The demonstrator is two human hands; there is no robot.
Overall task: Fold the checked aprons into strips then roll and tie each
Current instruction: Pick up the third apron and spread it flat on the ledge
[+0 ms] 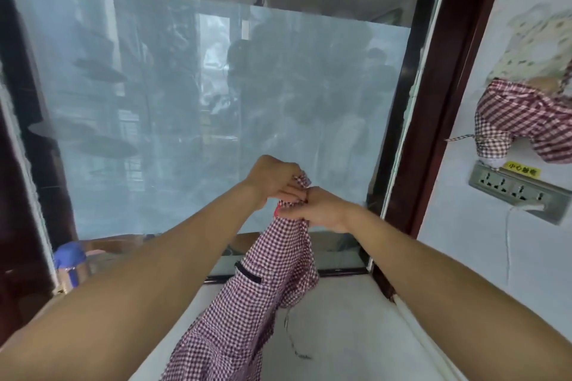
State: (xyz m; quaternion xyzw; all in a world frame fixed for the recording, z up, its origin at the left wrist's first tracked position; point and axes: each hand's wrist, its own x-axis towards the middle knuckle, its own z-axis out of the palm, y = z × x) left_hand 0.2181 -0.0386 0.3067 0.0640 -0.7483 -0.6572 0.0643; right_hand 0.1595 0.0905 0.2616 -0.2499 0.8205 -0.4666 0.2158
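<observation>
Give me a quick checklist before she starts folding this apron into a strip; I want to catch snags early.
1. Both hands grip the apron's top edge: left hand and right hand pinch the checked apron. Ok.
2. Apron hanging flat: bunched and twisted below the hands. Not ok.
3. Tie string free: a loose string dangles onto the white surface. Ok.
4. Pocket trim lying smooth: creased with the cloth. Not ok.
5. Lower hem clear: it runs out of view. Cannot tell.
6. Wall socket strip apart from the cloth. Ok.
</observation>
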